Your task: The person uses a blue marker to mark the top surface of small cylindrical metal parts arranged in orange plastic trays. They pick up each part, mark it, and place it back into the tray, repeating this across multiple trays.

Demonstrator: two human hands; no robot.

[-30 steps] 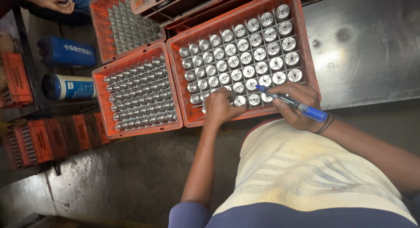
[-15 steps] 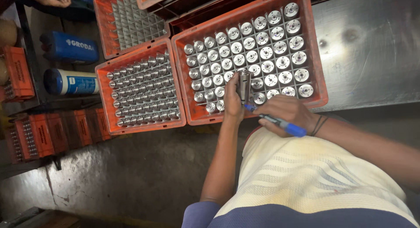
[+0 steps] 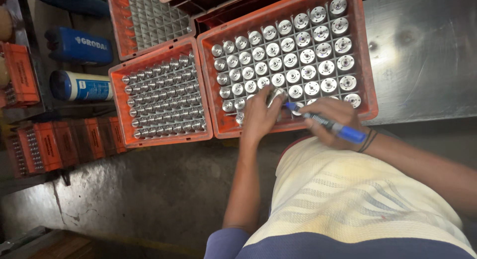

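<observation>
The left hand (image 3: 261,115) reaches into the near edge of the big orange crate (image 3: 365,65), its fingers closed round a short metal cylinder (image 3: 275,96) lifted a little above the grid — how much of the cylinder the palm hides cannot be made out. The right hand (image 3: 330,121) sits just beside it, fingers gripping a blue marker (image 3: 328,125) whose tip points toward the cylinder; whether the tip touches the metal is too small to tell. Dark bands circle the right wrist (image 3: 367,140).

The crate holds rows of round silver parts (image 3: 308,55), one per cell, with the nearest row partly covered by both hands. To its left, touching it, a smaller orange crate (image 3: 117,110) is packed with slimmer metal pins (image 3: 164,100). Behind that, a third crate (image 3: 115,25) with a bare grid is cut off by the top edge. Two blue cans (image 3: 79,45) lie on their sides further left, and more orange crates (image 3: 44,145) stand on edge below them, partly in shadow. The steel tabletop (image 3: 427,55) is dull and smudged. The person's pale striped shirt (image 3: 357,199) fills the lower right, hiding whatever lies under it.
</observation>
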